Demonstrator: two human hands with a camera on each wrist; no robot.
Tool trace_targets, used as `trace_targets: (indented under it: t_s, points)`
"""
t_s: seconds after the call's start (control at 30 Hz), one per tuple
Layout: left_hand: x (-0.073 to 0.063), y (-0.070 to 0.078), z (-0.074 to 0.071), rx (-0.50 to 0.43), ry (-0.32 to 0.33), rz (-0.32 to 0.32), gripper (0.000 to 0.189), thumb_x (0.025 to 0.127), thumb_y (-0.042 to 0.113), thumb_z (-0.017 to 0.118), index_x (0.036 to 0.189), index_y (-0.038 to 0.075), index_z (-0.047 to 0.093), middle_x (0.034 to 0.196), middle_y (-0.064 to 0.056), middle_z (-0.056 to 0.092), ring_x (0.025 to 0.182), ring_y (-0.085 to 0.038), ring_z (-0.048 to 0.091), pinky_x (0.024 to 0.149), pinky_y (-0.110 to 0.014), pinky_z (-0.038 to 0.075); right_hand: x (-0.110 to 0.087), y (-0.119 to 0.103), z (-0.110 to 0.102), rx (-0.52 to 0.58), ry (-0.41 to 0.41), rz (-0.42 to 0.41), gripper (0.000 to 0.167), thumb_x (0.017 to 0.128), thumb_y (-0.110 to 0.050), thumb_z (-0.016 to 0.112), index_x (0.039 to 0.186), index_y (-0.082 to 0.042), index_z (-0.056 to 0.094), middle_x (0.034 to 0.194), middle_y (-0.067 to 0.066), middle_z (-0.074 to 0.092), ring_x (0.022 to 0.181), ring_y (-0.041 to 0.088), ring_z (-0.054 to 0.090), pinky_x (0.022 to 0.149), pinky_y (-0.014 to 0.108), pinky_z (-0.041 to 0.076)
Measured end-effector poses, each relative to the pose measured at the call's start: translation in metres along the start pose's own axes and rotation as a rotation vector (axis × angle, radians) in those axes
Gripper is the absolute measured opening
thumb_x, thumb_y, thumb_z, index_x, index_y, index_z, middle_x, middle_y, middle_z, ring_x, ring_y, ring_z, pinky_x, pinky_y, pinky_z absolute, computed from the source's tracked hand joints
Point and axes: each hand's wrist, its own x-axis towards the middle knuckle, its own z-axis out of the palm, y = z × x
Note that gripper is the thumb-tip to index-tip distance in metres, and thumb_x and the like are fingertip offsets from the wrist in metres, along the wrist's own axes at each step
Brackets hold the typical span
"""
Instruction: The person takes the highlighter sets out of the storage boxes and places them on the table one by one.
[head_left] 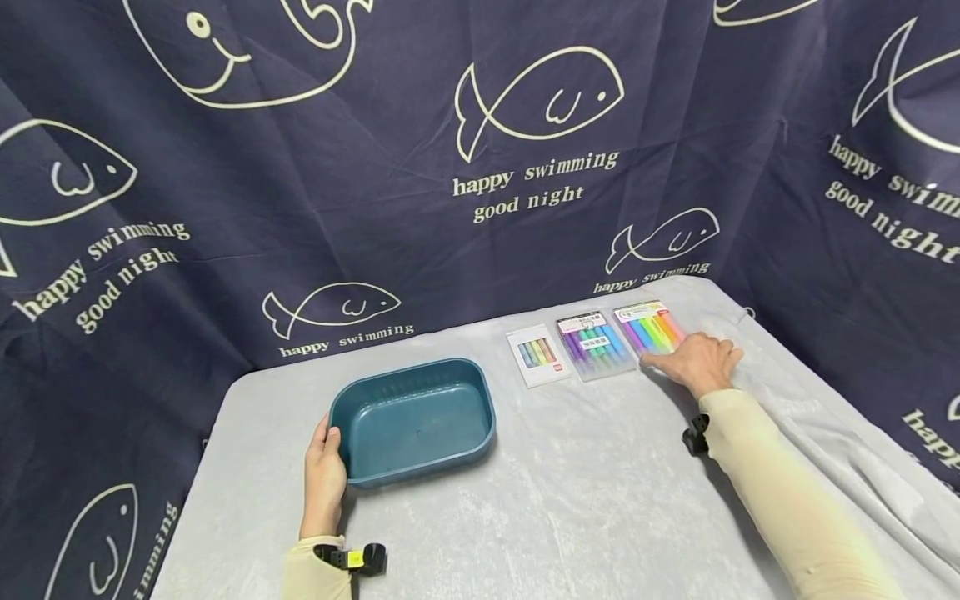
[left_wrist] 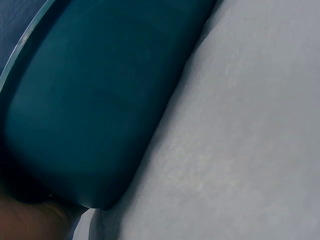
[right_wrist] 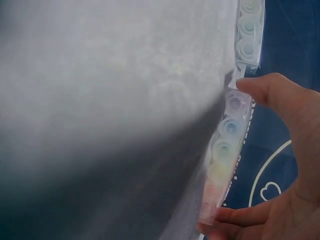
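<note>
My left hand (head_left: 325,475) grips the left end of a teal plastic bin (head_left: 420,425), its thumb over the rim. In the left wrist view the bin's outer wall (left_wrist: 100,100) fills much of the picture, and only part of the hand shows. Over at the far right, my right hand (head_left: 703,364) spans a clear pack of rainbow-coloured highlighters (head_left: 654,332). The right wrist view has the thumb at one side of this pack (right_wrist: 223,147) and the fingers at the other, holding it across its width. The hand covers its lower right corner in the head view.
Left of the held pack lies a second pack of pens (head_left: 595,346) in purple, green and blue. Beside that is a white box (head_left: 538,356) with several coloured sticks pictured or showing. A grey cloth covers the table (head_left: 570,500); a dark fish-print curtain (head_left: 420,208) hangs behind.
</note>
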Motion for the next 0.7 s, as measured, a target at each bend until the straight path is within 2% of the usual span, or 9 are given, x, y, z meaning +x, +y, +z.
trace_targets:
  t_s: [0.2, 0.33, 0.47, 0.6, 0.7]
  points:
    - [0.005, 0.002, -0.003, 0.025, 0.005, -0.005, 0.056, 0.111, 0.03, 0.026, 0.161, 0.003, 0.019, 0.167, -0.021, 0.021, 0.157, -0.041, 0.014, 0.129, -0.058, 0.012, -0.004, -0.006, -0.002, -0.023, -0.079, -0.003, 0.113, 0.079, -0.069, 0.066, 0.127, 0.03, 0.039, 0.125, 0.053, 0.043, 0.116, 0.064, 0.04, 0.092, 0.07, 0.03]
    - [0.009, 0.008, -0.008, 0.07, 0.043, 0.034, 0.058, 0.111, 0.033, 0.03, 0.16, 0.004, 0.022, 0.166, -0.021, 0.024, 0.156, -0.04, 0.018, 0.129, -0.056, 0.016, -0.01, -0.014, -0.003, 0.013, -0.11, -0.022, 0.113, 0.085, -0.071, 0.059, 0.133, 0.027, 0.032, 0.128, 0.053, 0.038, 0.118, 0.065, 0.035, 0.093, 0.074, 0.028]
    - [0.009, 0.018, -0.012, 0.125, 0.092, 0.103, 0.057, 0.11, 0.034, 0.034, 0.159, 0.005, 0.027, 0.165, -0.02, 0.03, 0.155, -0.039, 0.025, 0.128, -0.055, 0.021, -0.018, -0.028, -0.006, 0.07, -0.069, -0.071, 0.109, 0.086, -0.073, 0.056, 0.137, 0.021, 0.032, 0.128, 0.048, 0.039, 0.116, 0.063, 0.033, 0.09, 0.073, 0.025]
    - [0.008, 0.03, -0.009, 0.264, 0.11, 0.163, 0.058, 0.109, 0.037, 0.037, 0.158, 0.008, 0.029, 0.164, -0.022, 0.031, 0.153, -0.043, 0.027, 0.125, -0.059, 0.023, -0.028, -0.048, -0.013, 0.096, -0.009, -0.135, 0.11, 0.085, -0.076, 0.055, 0.145, 0.013, 0.031, 0.132, 0.044, 0.039, 0.118, 0.061, 0.031, 0.089, 0.07, 0.024]
    - [0.008, 0.038, -0.003, 0.371, 0.09, 0.223, 0.059, 0.109, 0.038, 0.038, 0.158, 0.007, 0.029, 0.163, -0.024, 0.029, 0.152, -0.044, 0.026, 0.124, -0.062, 0.023, -0.04, -0.066, -0.019, 0.098, 0.024, -0.191, 0.111, 0.084, -0.078, 0.055, 0.151, 0.007, 0.03, 0.14, 0.041, 0.037, 0.124, 0.061, 0.03, 0.091, 0.07, 0.024]
